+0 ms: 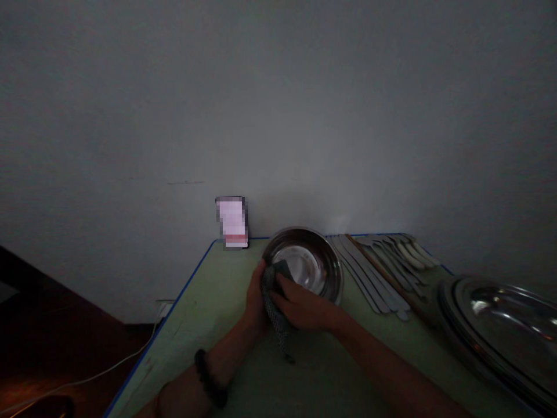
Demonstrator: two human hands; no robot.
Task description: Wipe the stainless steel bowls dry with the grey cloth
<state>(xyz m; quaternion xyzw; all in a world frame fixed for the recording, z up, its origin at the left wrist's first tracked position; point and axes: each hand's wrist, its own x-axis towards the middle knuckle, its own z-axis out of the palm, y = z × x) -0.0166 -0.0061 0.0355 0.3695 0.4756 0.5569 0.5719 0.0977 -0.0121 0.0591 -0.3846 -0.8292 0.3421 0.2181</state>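
Observation:
A shiny metal bowl [307, 267] is tilted toward me above the light green table. My left hand [255, 296] grips its left rim, with part of a cloth under the fingers. Pinched in my right hand [300, 305] is a dark checked cloth [276, 319], folded over the near left rim of the bowl. One end of this cloth hangs down toward the tabletop. The fingertips of both hands are partly hidden by cloth and bowl.
A lit phone [232, 223] leans on the wall at the table's back left. Right of the bowl lie several long flat utensils [369, 278], a brown stick [378, 264] and several spoons [409, 252]. Stacked metal trays [500, 325] occupy the right. A white cable [104, 370] runs at left.

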